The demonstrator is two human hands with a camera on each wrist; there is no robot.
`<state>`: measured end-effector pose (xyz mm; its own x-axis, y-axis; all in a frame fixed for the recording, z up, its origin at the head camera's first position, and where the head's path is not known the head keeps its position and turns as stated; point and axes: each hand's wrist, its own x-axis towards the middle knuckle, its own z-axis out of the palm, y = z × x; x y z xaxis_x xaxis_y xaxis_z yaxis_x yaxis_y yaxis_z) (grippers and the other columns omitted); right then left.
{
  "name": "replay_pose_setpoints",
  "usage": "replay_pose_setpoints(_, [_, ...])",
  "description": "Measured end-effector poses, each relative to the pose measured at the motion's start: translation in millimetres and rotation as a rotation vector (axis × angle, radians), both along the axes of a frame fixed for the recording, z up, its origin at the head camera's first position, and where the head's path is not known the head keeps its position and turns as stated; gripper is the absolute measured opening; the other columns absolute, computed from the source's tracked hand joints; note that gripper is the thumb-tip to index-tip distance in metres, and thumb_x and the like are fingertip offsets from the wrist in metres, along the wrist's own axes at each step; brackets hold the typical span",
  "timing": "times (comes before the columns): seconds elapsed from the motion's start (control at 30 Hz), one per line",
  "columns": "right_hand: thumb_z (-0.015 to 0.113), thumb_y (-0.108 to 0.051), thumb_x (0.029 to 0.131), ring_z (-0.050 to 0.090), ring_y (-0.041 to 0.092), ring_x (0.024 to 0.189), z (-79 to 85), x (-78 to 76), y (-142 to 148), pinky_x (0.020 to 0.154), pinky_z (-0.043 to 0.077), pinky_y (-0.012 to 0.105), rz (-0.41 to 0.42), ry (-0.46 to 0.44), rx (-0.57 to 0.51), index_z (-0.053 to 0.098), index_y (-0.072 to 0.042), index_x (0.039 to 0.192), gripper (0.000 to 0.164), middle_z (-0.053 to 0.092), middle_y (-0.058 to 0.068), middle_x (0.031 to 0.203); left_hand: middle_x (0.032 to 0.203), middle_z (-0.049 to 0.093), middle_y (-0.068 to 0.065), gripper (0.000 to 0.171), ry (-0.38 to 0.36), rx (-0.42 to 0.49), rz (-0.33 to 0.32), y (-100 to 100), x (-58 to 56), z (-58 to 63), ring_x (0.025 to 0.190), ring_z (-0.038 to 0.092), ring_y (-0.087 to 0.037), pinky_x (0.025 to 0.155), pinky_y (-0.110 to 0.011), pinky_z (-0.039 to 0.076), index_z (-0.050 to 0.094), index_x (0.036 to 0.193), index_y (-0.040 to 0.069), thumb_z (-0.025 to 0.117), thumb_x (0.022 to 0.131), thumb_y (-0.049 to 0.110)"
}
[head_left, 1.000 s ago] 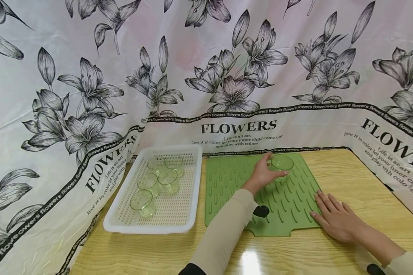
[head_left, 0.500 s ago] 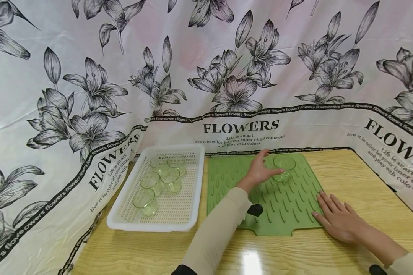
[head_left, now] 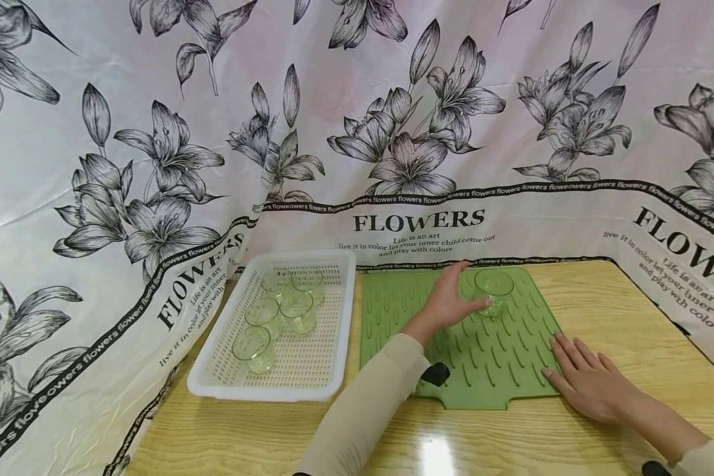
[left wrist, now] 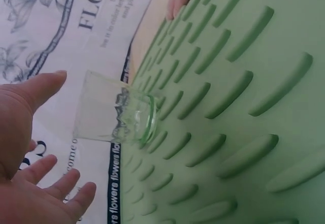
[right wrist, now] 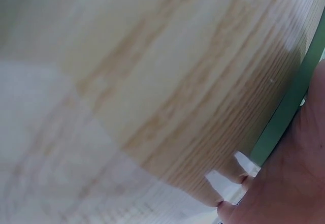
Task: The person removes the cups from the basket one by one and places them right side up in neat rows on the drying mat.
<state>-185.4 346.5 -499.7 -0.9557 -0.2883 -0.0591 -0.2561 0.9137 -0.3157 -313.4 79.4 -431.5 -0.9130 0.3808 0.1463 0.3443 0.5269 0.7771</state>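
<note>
A clear, green-tinted glass (head_left: 492,291) stands upright on the far right part of the green ridged mat (head_left: 512,350). Just to its left is my left hand (head_left: 446,297), thumb and fingers spread apart. The left wrist view shows a gap between this hand (left wrist: 35,148) and the glass (left wrist: 117,109); nothing is in its grasp. My right hand (head_left: 592,383) lies flat, fingers extended, its fingertips at the mat's right edge. In the right wrist view only part of that hand (right wrist: 289,173) shows, beside the green edge of the mat.
Left of the mat sits a white perforated plastic basket (head_left: 333,357) holding several similar glasses (head_left: 254,350). Both stand on a light wooden table (head_left: 387,436). A flower-printed cloth (head_left: 297,152) hangs behind and along both sides.
My left hand has come away from the glass toward the left, its fingers spreading. The glass stays standing on the mat. My right hand keeps its place at the mat's edge.
</note>
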Motion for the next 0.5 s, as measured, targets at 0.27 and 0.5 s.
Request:
replay_pose_setpoints(0.27, [0.038,-0.044,0.111,0.011,0.061,0.146,-2.8,-1.1,1,0.108,0.009,0.081,0.004,-0.009,0.001,0.016,0.011,0.158,0.076,0.013,0.036,0.163,0.160,0.037,-0.002,0.084,0.066,-0.065,-0.020,-12,18.1,11.6,0.144,0.041,-0.021,0.116,-0.038,0.039,0.039,0.156,0.019,0.084,0.087,0.033])
replay_pose_setpoints(0.5, [0.037,-0.045,0.111,0.011,0.061,0.145,-1.4,-2.9,3,0.109,0.010,0.081,0.004,-0.020,0.028,0.017,0.013,0.157,0.077,0.013,0.037,0.162,0.162,0.037,0.000,0.083,0.085,-0.071,-0.002,-27,34.4,21.5,0.145,0.041,-0.021,0.116,-0.041,0.040,0.040,0.155,0.021,0.084,0.086,0.033])
